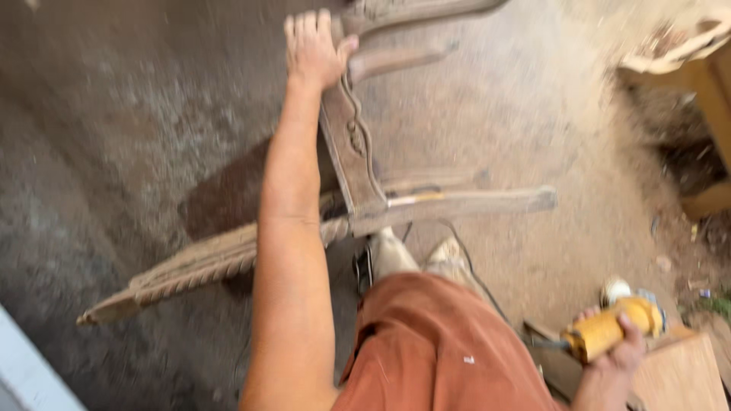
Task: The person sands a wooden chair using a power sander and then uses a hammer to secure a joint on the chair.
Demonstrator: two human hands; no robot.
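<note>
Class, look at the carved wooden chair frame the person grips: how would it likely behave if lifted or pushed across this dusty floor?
The chair frame looks like solid carved wood, so probably stiff and fairly heavy. It lies tilted, steadied only by the left hand, so it may tip or swing if released. Its thin twisted rail and carved edges could chip if dragged. The right hand holds a yellow power tool.

You have no boxes, packs, labels, signs or screens in front of you here. Nothing with a wrapper or a sticker shows anywhere on the dusty floor.
</note>
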